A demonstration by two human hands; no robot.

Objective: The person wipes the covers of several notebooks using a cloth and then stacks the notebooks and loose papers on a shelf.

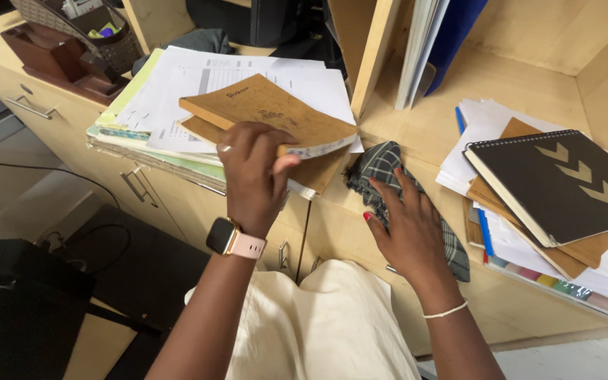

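Left hand lifts a brown book, right hand flat on the checked cloth.

The left hand, a smartwatch on its wrist, grasps the near edge of a thin brown card-covered notebook, thumb on top and fingers below, tilting it up off the stack of loose white papers and folders on the left part of the wooden shelf. A second brown book lies just beneath it. The right hand lies open and spread, palm down, on a dark grey checked cloth on the bare shelf surface between the two piles, pressing rather than gripping. As for progress, I judge the wiping barely begun: only the middle strip lies uncovered, the left stack mostly sits in place, and the black spiral-bound notebook with its paper pile at the right looks untouched.
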